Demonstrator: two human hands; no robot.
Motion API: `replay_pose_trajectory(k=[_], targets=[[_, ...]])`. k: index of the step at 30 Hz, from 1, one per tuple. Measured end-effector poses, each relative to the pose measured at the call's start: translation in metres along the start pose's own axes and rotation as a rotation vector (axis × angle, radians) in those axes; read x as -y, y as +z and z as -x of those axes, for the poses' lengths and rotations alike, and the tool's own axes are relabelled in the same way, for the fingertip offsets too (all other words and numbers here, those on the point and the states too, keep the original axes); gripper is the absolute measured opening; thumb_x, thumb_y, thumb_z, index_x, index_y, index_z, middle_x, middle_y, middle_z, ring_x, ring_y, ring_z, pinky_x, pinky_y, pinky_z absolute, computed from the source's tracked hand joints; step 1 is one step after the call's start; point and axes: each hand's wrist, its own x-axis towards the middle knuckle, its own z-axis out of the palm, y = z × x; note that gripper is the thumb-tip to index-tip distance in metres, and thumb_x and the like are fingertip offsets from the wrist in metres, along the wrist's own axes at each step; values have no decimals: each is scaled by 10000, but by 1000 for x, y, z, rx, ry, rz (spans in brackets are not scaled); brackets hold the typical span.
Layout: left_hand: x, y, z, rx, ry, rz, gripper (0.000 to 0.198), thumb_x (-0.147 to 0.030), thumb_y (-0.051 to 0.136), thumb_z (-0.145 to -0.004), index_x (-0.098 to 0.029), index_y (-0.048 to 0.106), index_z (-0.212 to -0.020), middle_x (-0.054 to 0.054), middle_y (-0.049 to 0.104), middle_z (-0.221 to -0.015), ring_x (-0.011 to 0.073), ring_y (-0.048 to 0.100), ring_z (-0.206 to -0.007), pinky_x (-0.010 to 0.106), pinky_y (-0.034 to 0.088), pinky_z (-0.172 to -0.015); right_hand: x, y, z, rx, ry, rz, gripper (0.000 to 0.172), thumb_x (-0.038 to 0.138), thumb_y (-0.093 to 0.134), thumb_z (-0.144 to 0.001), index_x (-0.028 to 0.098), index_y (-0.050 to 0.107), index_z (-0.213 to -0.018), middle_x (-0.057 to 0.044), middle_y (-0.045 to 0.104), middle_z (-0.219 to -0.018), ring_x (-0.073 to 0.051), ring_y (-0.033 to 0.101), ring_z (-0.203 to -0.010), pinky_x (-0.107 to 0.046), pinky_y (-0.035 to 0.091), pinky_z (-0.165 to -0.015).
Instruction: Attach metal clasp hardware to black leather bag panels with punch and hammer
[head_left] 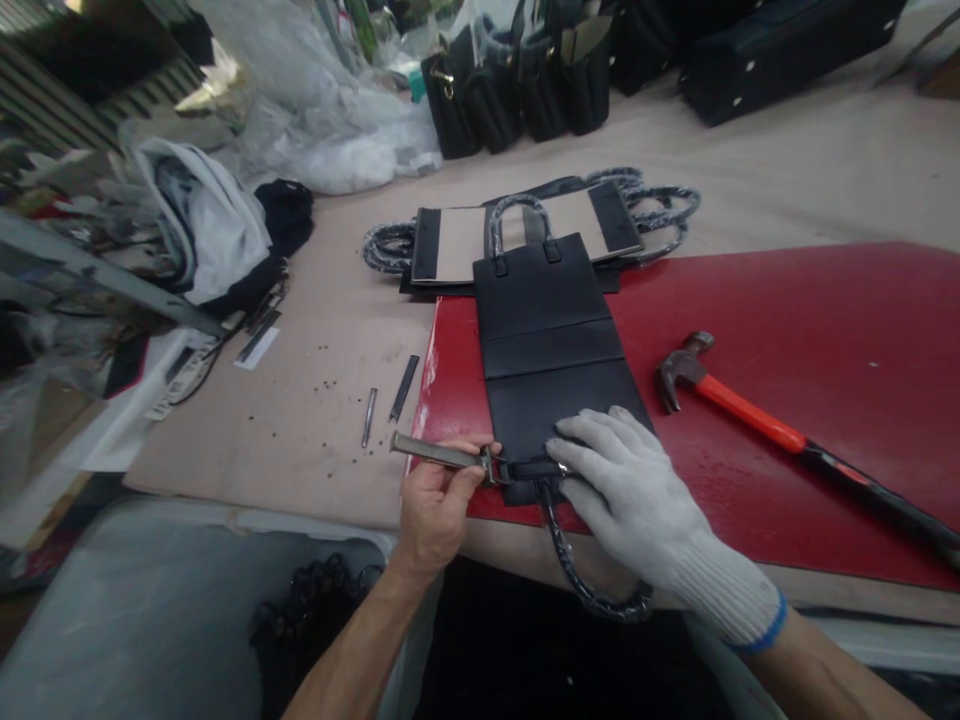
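My bare left hand (435,505) grips a flat metal punch (431,450) lying on its side, its forked end close to a small black strap (532,470) at the near end of a black leather bag panel (551,345). My right hand (637,490), in a white knit glove, rests with fingers spread on the panel beside the strap. The thumb's underside is hidden. Plastic-wrapped handles arch from both ends of the panel; the near handle (574,570) hangs past the table edge. Underneath lies a red board (817,350).
To the right lies a claw hammer (750,410) with an orange and black handle. Two slim metal tools (405,388) and scattered black bits lie at left. Stacked bag panels (457,240) sit behind, with black bags (540,90) and clear plastic (337,130) farther back.
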Motion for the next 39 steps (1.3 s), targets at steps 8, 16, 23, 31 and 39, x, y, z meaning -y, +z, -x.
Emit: replay_pose_trajectory(k=[8,16,23,31,39], targets=[[6,2,-5,96,22,-88,84,-223,651,-948,-174,661,-1015,107,749,-1137,242,757,-1040,374,621,-939,0,-1,-2,0,4,-11,304,214,582,-938,205,707,-1215,-101,656,-1320,-328,545,-1272,-621,353,-1158],[7,3,-7,133,47,-124,78,-187,634,-952,-177,656,-1026,108,729,-1155,241,745,-1057,381,611,-951,1,-1,-2,-12,12,-19,302,212,570,-945,204,707,-1214,-99,662,-1320,-331,551,-1268,-624,366,-1147],[4,4,-9,154,80,-152,89,-166,639,-946,-188,655,-1030,85,735,-1146,224,745,-1052,370,604,-958,1,0,-1,-15,20,-32,304,206,583,-929,212,711,-1205,-91,658,-1327,-329,545,-1277,-614,361,-1153],[5,5,-12,210,144,-248,100,-163,615,-958,-200,638,-1047,78,731,-1148,219,728,-1072,390,573,-992,0,-1,0,-19,22,-39,314,208,577,-932,210,705,-1218,-84,658,-1329,-323,541,-1282,-604,341,-1172],[5,8,-12,229,206,-307,89,-172,565,-975,-203,604,-1049,87,713,-1137,226,708,-1079,412,563,-980,0,-1,-2,-26,19,-46,308,204,567,-938,204,707,-1213,-92,664,-1318,-321,546,-1278,-603,342,-1171]])
